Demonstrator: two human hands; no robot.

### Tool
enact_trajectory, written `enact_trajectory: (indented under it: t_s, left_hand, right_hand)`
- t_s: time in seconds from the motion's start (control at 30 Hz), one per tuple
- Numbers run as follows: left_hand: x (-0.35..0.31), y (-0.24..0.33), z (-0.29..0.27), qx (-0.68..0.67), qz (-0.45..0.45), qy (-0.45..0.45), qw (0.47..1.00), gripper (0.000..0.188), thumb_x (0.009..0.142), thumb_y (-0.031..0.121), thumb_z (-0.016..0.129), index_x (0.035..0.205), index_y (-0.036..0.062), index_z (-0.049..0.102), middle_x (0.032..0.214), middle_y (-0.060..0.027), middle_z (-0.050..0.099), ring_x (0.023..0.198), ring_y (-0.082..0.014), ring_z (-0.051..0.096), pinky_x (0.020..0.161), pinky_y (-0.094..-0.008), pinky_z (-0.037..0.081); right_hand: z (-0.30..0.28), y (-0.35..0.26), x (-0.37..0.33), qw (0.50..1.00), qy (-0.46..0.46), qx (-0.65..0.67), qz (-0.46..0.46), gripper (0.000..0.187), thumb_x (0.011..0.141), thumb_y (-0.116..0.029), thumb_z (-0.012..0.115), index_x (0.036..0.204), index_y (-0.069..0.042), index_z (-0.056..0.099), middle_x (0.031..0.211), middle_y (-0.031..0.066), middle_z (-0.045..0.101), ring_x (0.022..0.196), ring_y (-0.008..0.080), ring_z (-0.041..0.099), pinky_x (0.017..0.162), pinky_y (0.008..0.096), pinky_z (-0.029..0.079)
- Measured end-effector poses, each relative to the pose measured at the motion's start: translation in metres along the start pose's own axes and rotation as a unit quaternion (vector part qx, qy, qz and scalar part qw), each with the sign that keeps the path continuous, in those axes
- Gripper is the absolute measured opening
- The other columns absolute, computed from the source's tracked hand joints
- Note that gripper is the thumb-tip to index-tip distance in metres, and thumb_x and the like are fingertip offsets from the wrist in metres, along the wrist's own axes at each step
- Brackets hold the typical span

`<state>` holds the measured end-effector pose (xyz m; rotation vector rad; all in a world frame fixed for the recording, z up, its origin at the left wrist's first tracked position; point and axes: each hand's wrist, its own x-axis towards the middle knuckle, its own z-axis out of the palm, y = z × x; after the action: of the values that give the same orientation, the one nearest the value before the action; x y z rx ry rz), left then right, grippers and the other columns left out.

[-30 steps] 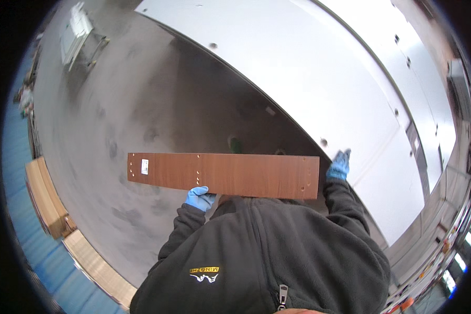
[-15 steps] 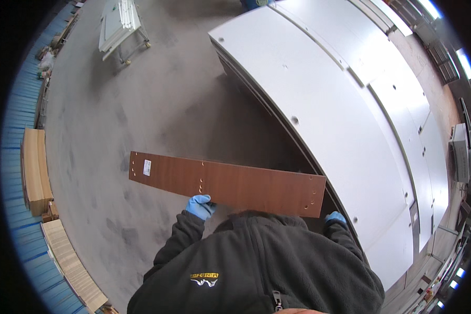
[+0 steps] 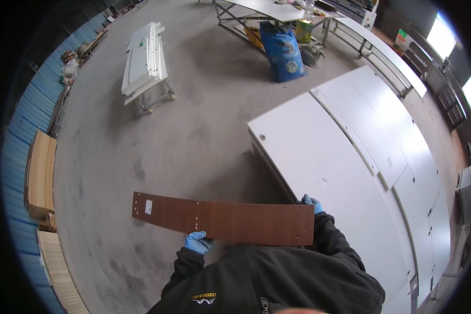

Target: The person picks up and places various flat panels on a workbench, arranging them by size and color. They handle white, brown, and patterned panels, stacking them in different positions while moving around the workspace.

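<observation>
A long, narrow brown wood-grain panel (image 3: 246, 222) lies across the front of my body, with drilled holes near both ends and partway along and a white label near its left end. My left hand (image 3: 198, 242), in a blue glove, is closed on the panel's lower edge left of its middle. At the upper right corner is my right hand (image 3: 311, 203), also gloved in blue. Its fingers are bent at the panel's edge and partly hidden. Just beyond that corner is a large stack of white boards (image 3: 324, 172).
A wheeled cart (image 3: 146, 65) with white panels stands at far left. At the back are a blue sack (image 3: 282, 52) and a long worktable (image 3: 267, 9). Stacked wooden boards (image 3: 41, 170) line the blue wall on the left. Grey floor (image 3: 193, 131) lies between.
My right hand has come from beside the panel's right end to its upper right corner. The view has tilted up, bringing the sack and worktable into sight. My left hand keeps its grip.
</observation>
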<state>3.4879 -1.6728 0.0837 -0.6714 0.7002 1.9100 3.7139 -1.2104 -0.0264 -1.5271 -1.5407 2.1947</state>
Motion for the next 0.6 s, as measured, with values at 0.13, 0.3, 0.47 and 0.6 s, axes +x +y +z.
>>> enact_trajectory:
  t_s: [0.13,0.3,0.47,0.6]
  left_hand:
    - [0.049,0.071,0.019,-0.004,0.064,0.046,0.997,0.032,0.077,0.000,0.061,0.108,0.0044,0.065,0.109,-0.0124,0.069,0.103,-0.0329,0.063,0.101,-0.0517,0.047]
    - [0.138,0.201,0.039,0.007,0.102,0.036,0.994,0.029,0.078,0.000,0.062,0.107,0.0039,0.065,0.102,-0.0105,0.069,0.101,-0.0309,0.064,0.103,-0.0495,0.047]
    - [0.243,0.366,0.077,-0.069,0.075,0.052,0.993,0.031,0.077,-0.001,0.062,0.107,0.0044,0.065,0.105,-0.0083,0.070,0.105,-0.0283,0.064,0.106,-0.0508,0.046]
    - [0.310,0.476,0.149,-0.049,0.062,0.030,0.996,0.023,0.078,0.000,0.062,0.100,0.0054,0.066,0.098,-0.0082,0.070,0.103,-0.0290,0.065,0.104,-0.0487,0.049]
  right_hand:
    - [0.092,-0.103,0.083,0.992,-0.104,-0.066,-0.030,0.053,0.101,-0.046,0.057,0.120,0.002,0.066,0.104,0.0102,0.071,0.093,0.0189,0.066,0.081,0.0348,0.054]
    - [0.219,-0.184,0.189,0.968,-0.154,-0.196,-0.012,0.053,0.099,-0.045,0.059,0.122,0.002,0.066,0.112,0.0133,0.072,0.101,0.0236,0.067,0.088,0.0373,0.052]
    - [0.306,-0.241,0.258,0.915,-0.151,-0.373,-0.014,0.052,0.098,-0.045,0.058,0.122,0.000,0.066,0.114,0.0146,0.071,0.103,0.0265,0.067,0.089,0.0389,0.052]
    - [0.352,-0.261,0.309,0.903,-0.111,-0.415,-0.027,0.051,0.097,-0.045,0.057,0.122,-0.002,0.067,0.116,0.0157,0.071,0.105,0.0289,0.067,0.091,0.0401,0.052]
